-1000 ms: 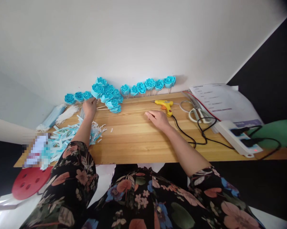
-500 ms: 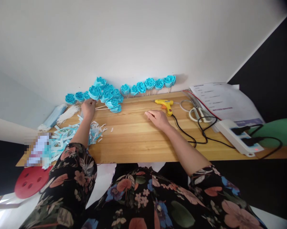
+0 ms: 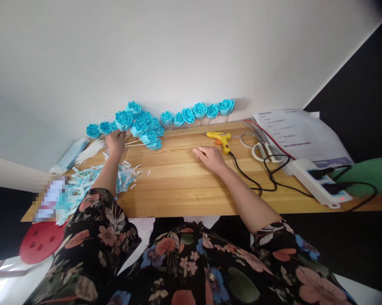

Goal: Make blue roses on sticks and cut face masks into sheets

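My left hand (image 3: 115,142) is closed just under the head of a blue artificial rose (image 3: 124,120), at the left of the table's back edge. Its fingers hide the upper stem. Beside it lies a pile of similar blue roses (image 3: 149,136), their pale stick stems pointing left. My right hand (image 3: 210,156) rests on the wooden table (image 3: 178,182) with its fingers curled together and nothing visible in them. Just beyond that hand lies a yellow glue gun (image 3: 219,137), its nozzle pointing left.
More blue roses (image 3: 200,111) lean along the wall. Cut paper strips (image 3: 85,182) and a white bundle (image 3: 90,152) lie at left. To the right are white-handled scissors (image 3: 263,152), black cords, printed sheets (image 3: 292,131) and a power strip (image 3: 321,184). A red stool (image 3: 41,243) stands below.
My left hand has moved slightly left and up, carrying the rose with it. A rose in the pile has shifted a little left. My right hand has stayed in place.
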The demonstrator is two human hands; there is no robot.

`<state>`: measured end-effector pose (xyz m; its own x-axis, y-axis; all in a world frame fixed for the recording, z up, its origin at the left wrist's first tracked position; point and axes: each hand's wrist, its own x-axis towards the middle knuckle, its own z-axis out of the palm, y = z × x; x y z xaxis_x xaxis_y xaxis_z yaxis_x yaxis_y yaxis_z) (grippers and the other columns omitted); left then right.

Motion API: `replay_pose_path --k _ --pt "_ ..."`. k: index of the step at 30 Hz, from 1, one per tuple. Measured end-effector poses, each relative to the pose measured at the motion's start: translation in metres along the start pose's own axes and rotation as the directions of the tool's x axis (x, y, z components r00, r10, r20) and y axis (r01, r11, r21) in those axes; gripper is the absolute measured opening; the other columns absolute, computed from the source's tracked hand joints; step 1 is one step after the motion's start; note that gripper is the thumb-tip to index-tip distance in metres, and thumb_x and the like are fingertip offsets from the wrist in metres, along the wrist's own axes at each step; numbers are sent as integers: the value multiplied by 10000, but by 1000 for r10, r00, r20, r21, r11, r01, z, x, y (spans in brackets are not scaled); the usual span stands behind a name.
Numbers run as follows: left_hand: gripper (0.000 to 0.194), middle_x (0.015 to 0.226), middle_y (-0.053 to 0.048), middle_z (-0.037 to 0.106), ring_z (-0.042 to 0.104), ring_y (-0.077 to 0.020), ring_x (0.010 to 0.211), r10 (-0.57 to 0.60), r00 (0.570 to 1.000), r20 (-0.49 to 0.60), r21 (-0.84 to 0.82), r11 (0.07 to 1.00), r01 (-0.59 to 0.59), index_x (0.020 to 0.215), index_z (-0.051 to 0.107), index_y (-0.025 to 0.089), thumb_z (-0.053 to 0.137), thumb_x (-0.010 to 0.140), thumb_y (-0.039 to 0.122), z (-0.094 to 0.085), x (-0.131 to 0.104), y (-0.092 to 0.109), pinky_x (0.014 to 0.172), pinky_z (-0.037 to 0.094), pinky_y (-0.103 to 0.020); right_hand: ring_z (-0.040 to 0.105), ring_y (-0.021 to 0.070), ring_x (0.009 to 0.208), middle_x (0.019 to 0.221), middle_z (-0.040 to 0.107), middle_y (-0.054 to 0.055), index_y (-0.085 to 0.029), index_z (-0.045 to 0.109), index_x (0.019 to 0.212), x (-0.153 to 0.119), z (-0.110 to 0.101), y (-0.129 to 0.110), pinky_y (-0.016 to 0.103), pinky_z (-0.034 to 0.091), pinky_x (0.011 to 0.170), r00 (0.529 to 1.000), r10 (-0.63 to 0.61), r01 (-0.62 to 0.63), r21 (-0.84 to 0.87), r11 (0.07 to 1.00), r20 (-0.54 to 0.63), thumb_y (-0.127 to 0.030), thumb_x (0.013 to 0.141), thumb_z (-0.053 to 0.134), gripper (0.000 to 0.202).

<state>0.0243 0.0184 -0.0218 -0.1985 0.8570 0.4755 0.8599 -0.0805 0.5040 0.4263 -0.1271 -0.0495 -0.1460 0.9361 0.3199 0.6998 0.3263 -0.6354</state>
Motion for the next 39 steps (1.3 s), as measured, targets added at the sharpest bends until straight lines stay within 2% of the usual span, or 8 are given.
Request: replay_pose_path --k 5,10,13,22,29,32,39 --pt "278 739 -78 653 580 -212 730 22 1000 -15 -11 1000 -22 805 716 139 485 821 292 3 -1 5 703 397 -314 592 166 694 699 674 32 -207 581 657 0 0 0 279 325 643 1000 -12 12 11 1000 -1 -439 987 441 426" --pt "240 717 -57 632 590 -210 766 58 998 6 16 998 -58 716 671 159 511 824 301 6 -2 8 706 405 -291 586 162 686 691 665 25 -208 564 660 0 -2 0 277 338 651 1000 -23 23 20 1000 7 -423 984 445 406" --pt "239 737 -55 641 608 -215 802 73 997 16 30 997 -74 732 668 166 493 826 300 7 -3 6 716 411 -285 587 164 682 684 659 25 -210 557 659 0 -2 -1 278 342 650 1000 -22 22 20 1000 0 -426 982 447 404" --pt "206 715 -58 644 613 -215 765 22 1000 -1 28 999 -22 687 636 177 476 789 259 4 -8 3 717 426 -292 594 167 683 697 676 30 -212 561 652 0 -3 -2 284 350 659 1000 -30 29 19 999 11 -423 986 437 413" --pt "245 768 -69 678 617 -220 793 62 997 41 33 997 -64 815 701 164 478 826 265 6 0 10 708 407 -273 591 169 684 689 668 28 -210 556 651 0 -2 0 286 328 644 1000 -23 23 -10 1000 0 -423 983 446 410" --pt "232 730 -64 653 602 -227 788 61 998 35 59 996 -63 802 691 155 501 831 284 10 3 13 692 395 -273 587 168 686 696 673 26 -211 564 652 1 -2 -1 284 329 643 1000 -16 16 -12 1000 1 -421 981 447 408" --pt "270 619 -34 533 535 -200 704 58 998 3 81 995 -58 631 570 162 506 835 327 12 2 13 673 376 -282 563 161 659 663 651 20 -211 552 643 1 -3 -2 285 325 635 1000 -29 29 -15 999 4 -414 984 447 411"
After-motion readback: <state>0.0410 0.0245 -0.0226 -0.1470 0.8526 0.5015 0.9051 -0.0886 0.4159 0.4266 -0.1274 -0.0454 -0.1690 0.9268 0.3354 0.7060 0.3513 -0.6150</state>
